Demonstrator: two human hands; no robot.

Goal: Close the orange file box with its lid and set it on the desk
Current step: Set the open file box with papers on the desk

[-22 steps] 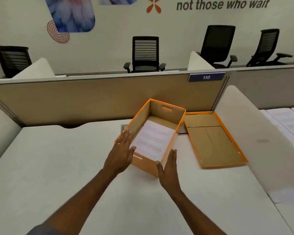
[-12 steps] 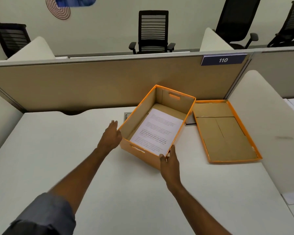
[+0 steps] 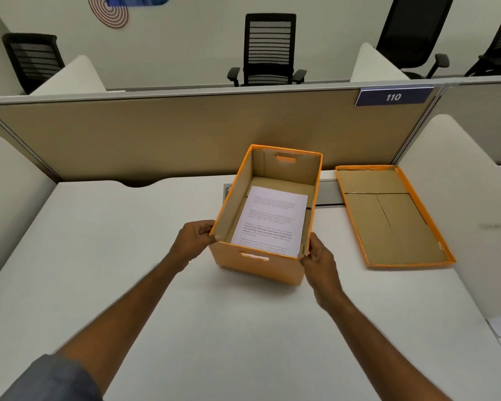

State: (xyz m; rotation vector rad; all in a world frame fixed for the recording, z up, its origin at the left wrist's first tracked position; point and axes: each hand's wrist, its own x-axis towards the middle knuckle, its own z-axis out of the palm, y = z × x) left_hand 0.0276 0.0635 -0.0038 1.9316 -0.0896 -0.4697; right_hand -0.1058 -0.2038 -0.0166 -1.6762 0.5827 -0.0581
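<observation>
Both hands, left hand [image 3: 195, 240] & right hand [image 3: 318, 260], grip open orange file box [image 3: 258, 261] near corners; lid [image 3: 388, 215] lies apart on worktop [image 3: 128, 256]; flimsy walls may buckle.

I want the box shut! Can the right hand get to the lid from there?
Probably yes. The lid lies open side up on the desk, just right of the right hand, nothing between. But that hand is holding the box.

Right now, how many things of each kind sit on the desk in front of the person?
Open orange cardboard file box: 1
Orange cardboard lid lying upside down: 1
Printed white paper sheet inside the box: 1
Total: 3
</observation>
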